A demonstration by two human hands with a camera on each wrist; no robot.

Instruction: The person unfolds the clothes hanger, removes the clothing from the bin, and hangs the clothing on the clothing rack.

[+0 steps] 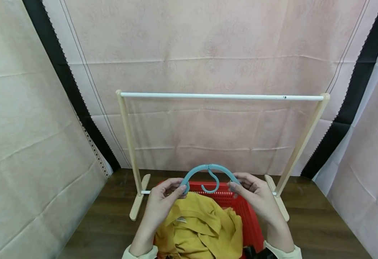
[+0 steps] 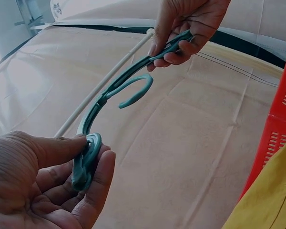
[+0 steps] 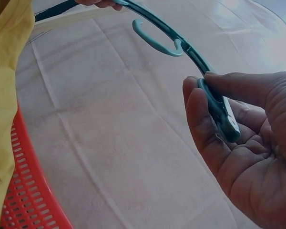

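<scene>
A teal plastic clothes hanger (image 1: 209,167) arches between both hands in the head view, its hook folded inward and hanging below the arch. My left hand (image 1: 163,201) pinches one end between thumb and fingers. At the opposite end, my right hand (image 1: 256,196) grips it the same way. Seen from the left wrist, the hanger (image 2: 117,86) runs up and away to the right hand (image 2: 193,28). Below the hanger, a crumpled yellow garment (image 1: 205,226) fills much of a red slotted basket (image 1: 251,223).
Behind the basket stands a rack with a white top rail (image 1: 208,96), pale wooden posts (image 1: 302,144) and flat feet (image 1: 140,198) on the dark wooden table (image 1: 312,223). Pale cloth walls (image 1: 214,43) enclose the back and sides. A black item (image 1: 263,253) shows at the basket's front right.
</scene>
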